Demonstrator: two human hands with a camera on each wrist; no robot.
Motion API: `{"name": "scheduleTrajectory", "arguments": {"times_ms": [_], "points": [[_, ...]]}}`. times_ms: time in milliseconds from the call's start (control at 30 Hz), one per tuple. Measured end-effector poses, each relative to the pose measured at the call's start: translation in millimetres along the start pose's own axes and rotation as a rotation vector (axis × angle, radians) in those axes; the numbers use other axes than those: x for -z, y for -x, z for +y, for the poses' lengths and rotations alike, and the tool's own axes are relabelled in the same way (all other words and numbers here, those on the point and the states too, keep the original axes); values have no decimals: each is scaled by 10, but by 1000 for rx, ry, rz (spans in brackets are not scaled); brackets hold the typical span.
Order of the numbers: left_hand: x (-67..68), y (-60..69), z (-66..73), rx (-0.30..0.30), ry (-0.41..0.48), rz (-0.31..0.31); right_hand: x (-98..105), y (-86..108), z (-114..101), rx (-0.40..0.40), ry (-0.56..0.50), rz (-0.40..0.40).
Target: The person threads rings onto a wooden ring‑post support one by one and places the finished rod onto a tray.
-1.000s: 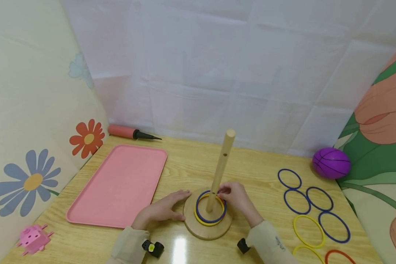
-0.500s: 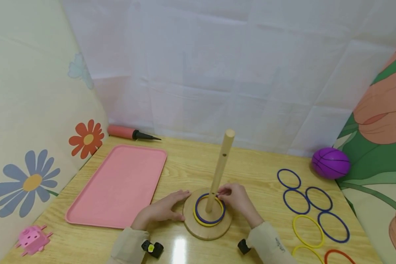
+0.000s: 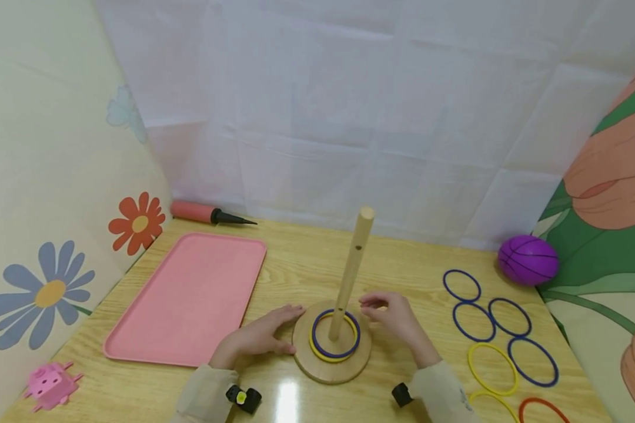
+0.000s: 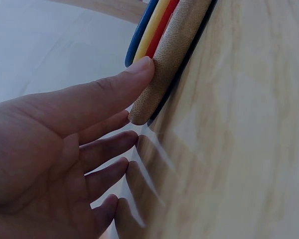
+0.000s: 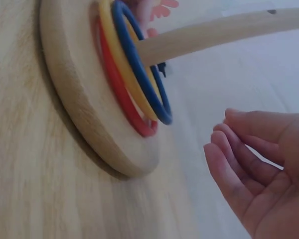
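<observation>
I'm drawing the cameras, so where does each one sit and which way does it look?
Head: worn on the person's head, looking forward and down at the wooden ring stand; the left grip, right grip and both sleeves show.
Left wrist: on that wrist, facing the stand's edge; the left grip shows big.
Right wrist: on that wrist, facing the stand from the other side; the right grip shows.
Shared: both wrist views catch the blue ring, yellow ring and red ring stacked, red lowest.
</observation>
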State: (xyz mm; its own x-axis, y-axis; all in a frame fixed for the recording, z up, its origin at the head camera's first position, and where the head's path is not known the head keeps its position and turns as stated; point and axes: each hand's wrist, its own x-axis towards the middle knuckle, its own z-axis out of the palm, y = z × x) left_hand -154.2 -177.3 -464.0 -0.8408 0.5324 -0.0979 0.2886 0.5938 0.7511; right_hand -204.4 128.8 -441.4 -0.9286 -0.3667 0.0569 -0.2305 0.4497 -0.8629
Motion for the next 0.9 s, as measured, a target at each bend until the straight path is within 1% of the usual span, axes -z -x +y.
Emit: {"name": "scheduleTrajectory", "arguments": {"times_ms": [67, 300, 433, 600, 800, 900], "points": [[-3, -1, 4, -2, 6, -1, 69, 37, 7, -7, -31, -1], [5, 3, 13, -17, -15, 5, 326, 208, 31, -33, -64, 28], [8, 11, 20, -33, -30, 9, 482, 325, 59, -20, -78, 17], [16, 16, 31, -26, -11, 12, 674, 460, 109, 18, -17, 27], [26, 18, 34, -28, 1, 4, 883, 646, 176, 3, 34, 61], [24, 17, 27, -28, 5, 3, 977, 757, 226, 12, 66, 71]]}}
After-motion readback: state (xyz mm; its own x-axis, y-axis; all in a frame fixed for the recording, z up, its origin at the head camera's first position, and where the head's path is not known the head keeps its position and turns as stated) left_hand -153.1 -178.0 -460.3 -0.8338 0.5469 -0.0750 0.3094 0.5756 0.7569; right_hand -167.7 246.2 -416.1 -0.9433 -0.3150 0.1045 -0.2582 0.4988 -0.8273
